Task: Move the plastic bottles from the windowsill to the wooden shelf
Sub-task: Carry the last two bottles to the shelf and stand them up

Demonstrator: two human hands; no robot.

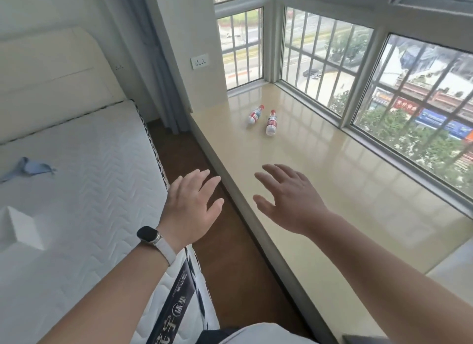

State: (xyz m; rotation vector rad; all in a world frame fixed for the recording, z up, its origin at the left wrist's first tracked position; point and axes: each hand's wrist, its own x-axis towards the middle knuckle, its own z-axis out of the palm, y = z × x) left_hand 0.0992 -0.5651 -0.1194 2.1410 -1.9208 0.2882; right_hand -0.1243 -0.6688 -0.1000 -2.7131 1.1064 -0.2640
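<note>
Both hands, left hand [190, 205] and right hand [289, 202], spread wide, holding nothing.

2 clear, red-capped bottles [263, 119] lie flat on the windowsill [294, 154], side by side, apparently not touching.

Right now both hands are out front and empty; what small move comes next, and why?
Probably step closer and reach further: both bottles lie on their sides far along the windowsill, beyond the open left hand and right hand.
</note>
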